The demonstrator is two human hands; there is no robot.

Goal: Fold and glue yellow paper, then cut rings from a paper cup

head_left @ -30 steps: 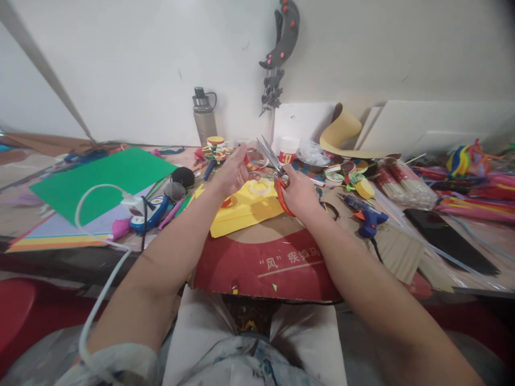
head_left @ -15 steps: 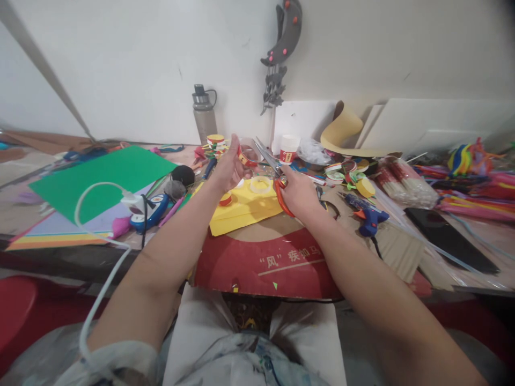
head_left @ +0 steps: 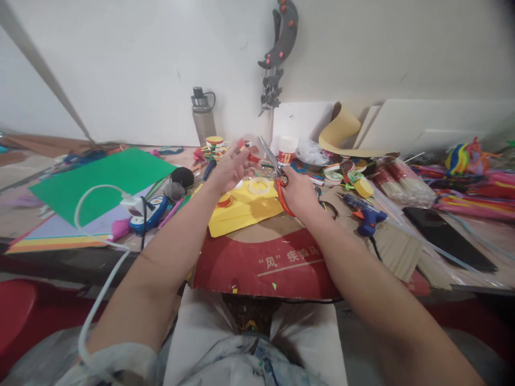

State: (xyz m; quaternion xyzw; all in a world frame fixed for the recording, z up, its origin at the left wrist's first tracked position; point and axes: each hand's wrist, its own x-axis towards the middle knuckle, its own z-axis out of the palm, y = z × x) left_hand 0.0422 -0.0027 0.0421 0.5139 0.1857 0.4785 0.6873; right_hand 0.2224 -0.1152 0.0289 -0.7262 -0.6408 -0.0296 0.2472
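Observation:
My left hand (head_left: 232, 167) grips a red and white ring cut from a paper cup (head_left: 256, 152), holding it up above the yellow paper. In my right hand (head_left: 300, 188) are scissors (head_left: 272, 156) with orange handles. Their blades point up and away, just right of the ring; whether they touch it I cannot tell. Below lies yellow paper (head_left: 245, 214) with a pale ring (head_left: 259, 186) and a small red and yellow disc (head_left: 224, 200) on it. Behind the scissors stands a stack of paper cups (head_left: 287, 150).
A red cardboard sheet (head_left: 261, 262) overhangs the table's front edge. At right lie a blue glue gun (head_left: 369, 215) and a black phone (head_left: 448, 238). Green paper (head_left: 107, 182), a blue plugged device (head_left: 151, 212) and its white cable are at left. A bottle (head_left: 203, 115) stands behind.
My left hand has turned the cup ring and its fingers have shifted around it. The scissors stay close beside it, their blades looking closer together. The view has moved slightly.

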